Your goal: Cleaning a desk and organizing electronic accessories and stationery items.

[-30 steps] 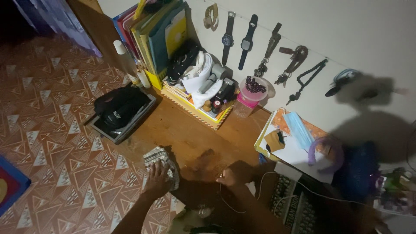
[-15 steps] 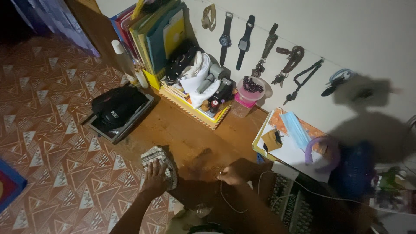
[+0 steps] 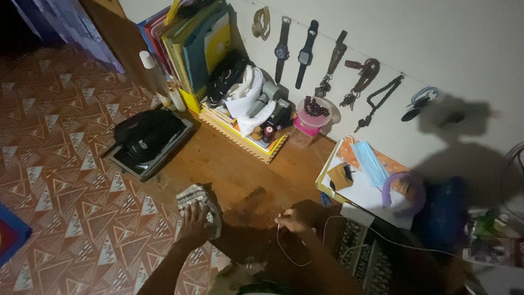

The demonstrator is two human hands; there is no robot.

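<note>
With the left hand [image 3: 194, 221] pressed flat on the checked folded cloth [image 3: 197, 203], the right hand [image 3: 292, 220] pinching the thin white cable [image 3: 349, 223] could snag it.

A pale wall [image 3: 447, 43] is lit from the near side, and hard shadows are thrown across its right part. The floor [image 3: 60, 164] is covered in red-brown triangle-patterned tiles, with a bare wooden strip [image 3: 229, 164] laid along the wall.

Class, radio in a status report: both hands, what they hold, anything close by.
Left hand flat on checked cloth. Right hand pinching thin white cable. Black bag lies apart from the cloth.
</note>
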